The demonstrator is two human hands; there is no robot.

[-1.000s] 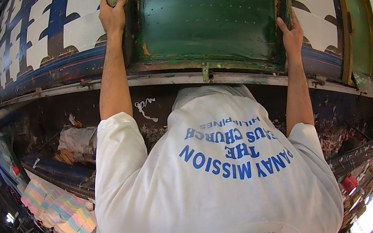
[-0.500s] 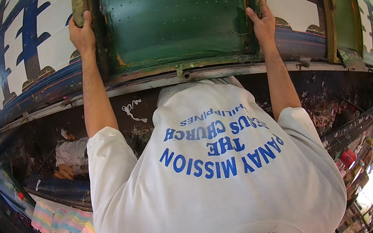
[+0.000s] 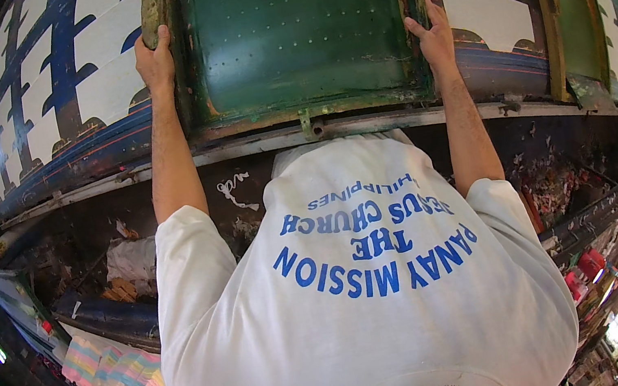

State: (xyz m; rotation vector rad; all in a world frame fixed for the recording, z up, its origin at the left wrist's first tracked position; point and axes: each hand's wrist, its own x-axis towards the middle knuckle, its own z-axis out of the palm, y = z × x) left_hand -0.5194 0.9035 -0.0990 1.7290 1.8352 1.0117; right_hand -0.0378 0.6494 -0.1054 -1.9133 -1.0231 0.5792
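The green framed screen (image 3: 297, 34) lay over the dark blue table (image 3: 98, 143), its near edge alongside a metal rail (image 3: 235, 151). At the screen's left edge, your left hand (image 3: 156, 64) pinched the lower end of a wooden block (image 3: 152, 18); at its right edge, your right hand (image 3: 435, 43) rested with thumb and fingers parted, any pinch impossible to tell. These opposed holds probably kept the screen square. White panels (image 3: 113, 87) flanked it; farther right of it stood a smaller green frame (image 3: 570, 10), perhaps for clearance.
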